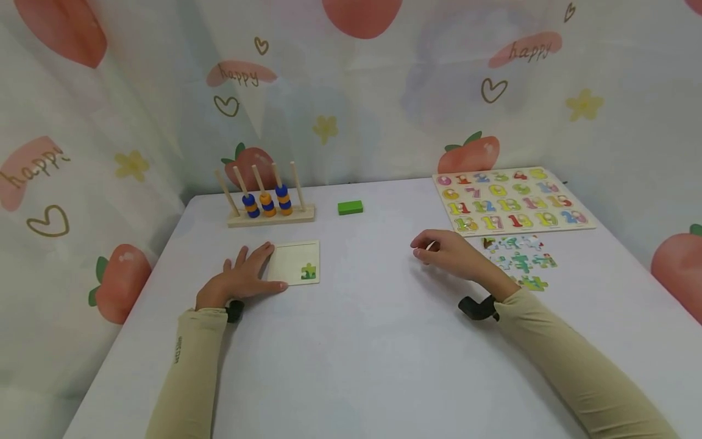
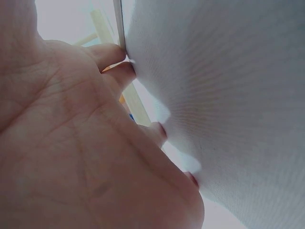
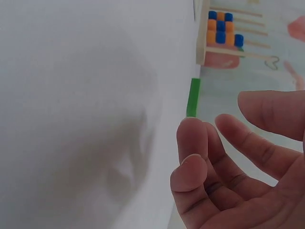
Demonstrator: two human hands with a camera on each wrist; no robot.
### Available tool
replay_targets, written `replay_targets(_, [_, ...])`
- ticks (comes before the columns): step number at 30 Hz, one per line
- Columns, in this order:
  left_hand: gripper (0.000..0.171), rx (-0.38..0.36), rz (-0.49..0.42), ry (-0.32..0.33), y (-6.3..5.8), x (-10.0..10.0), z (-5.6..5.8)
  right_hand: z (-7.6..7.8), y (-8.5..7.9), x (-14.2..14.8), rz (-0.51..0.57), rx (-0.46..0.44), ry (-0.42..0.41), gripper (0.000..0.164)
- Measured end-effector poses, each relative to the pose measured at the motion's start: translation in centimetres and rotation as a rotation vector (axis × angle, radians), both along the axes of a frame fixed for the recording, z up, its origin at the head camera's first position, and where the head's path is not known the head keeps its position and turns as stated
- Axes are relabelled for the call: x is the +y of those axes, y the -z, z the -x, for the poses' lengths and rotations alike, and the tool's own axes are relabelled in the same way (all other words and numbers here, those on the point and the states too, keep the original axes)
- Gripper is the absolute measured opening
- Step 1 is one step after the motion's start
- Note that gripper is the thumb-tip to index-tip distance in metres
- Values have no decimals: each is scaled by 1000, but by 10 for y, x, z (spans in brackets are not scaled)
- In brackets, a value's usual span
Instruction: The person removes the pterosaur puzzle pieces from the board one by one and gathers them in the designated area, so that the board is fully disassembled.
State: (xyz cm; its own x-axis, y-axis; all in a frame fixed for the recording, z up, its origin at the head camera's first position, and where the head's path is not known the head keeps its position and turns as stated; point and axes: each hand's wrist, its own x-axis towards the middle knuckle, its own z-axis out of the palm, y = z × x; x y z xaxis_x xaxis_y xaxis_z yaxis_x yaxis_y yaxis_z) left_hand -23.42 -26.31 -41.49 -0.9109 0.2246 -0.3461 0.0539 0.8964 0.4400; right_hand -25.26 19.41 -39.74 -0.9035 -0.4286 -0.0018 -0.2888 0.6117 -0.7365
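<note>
A small square puzzle tray [image 1: 286, 255] lies on the white table at the left, with one green puzzle piece [image 1: 308, 271] in its lower right corner. My left hand [image 1: 241, 280] is spread against the tray's left side, index finger by the upper left corner and thumb along the bottom edge. In the left wrist view, its fingertips [image 2: 158, 132] press on the tablecloth. My right hand [image 1: 452, 253] hovers over the table at the right, fingers loosely bent; the right wrist view shows nothing between them. Several loose puzzle pieces [image 1: 521, 262] lie beside and partly behind this hand.
Behind the tray stands a wooden peg counter [image 1: 271, 216] with blue and orange rings. A green block [image 1: 350, 208] lies to its right. At the back right rests a number puzzle board [image 1: 510, 201]. A printed curtain [image 1: 373, 110] hangs behind the table.
</note>
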Motion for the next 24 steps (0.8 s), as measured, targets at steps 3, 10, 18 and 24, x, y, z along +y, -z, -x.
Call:
replay_targets(3, [116,1,1,2,0,0,0,1,2,-8,-3,0,-14,24])
replay_targets(10, [117,4,-6,2,1,0,0,4,5,-29,6,30,-78,24])
replay_targets(18, [117,-7,17,0,2,1,2,5,4,-55,18,0,-122,24])
replay_targets(24, [117,-12,27,-3,0,1,1,7,6,-74,46,4,-166,23])
